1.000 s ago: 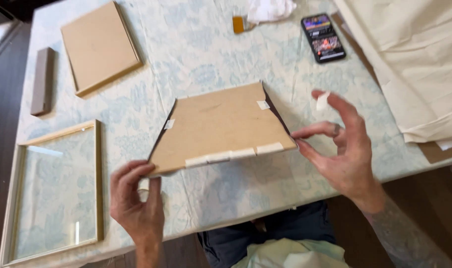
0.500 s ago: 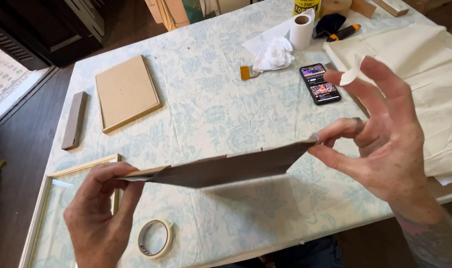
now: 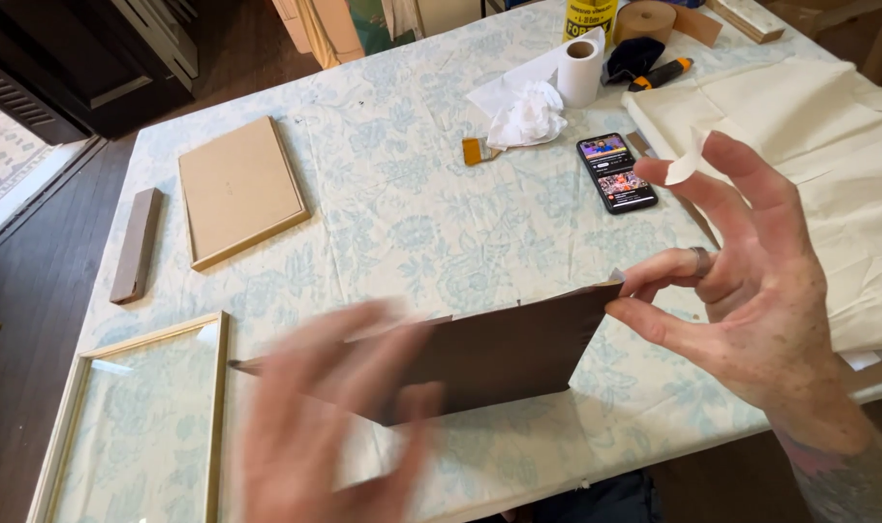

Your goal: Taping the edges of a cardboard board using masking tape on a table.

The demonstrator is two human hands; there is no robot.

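A brown cardboard backing board (image 3: 489,353) is held tilted above the table, its dark side facing me. My right hand (image 3: 741,291) pinches its right corner between thumb and forefinger, and a small piece of white tape (image 3: 683,165) sticks to the tip of another finger. My left hand (image 3: 334,416) is a motion blur in front of the board's left part, fingers spread; whether it touches the board is unclear.
On the floral tablecloth (image 3: 412,213) lie a wooden frame with glass (image 3: 136,426), a backed frame (image 3: 239,189), a wood block (image 3: 136,244), a phone (image 3: 616,172), a small brush (image 3: 477,151), crumpled tissue (image 3: 526,116), a paper roll (image 3: 580,70) and cream cloth (image 3: 809,145).
The board was flat, then lifted edge-on and tilted up. My left hand has left its grip on the board's left edge and swings across in front. The view has risen toward the table's far end.
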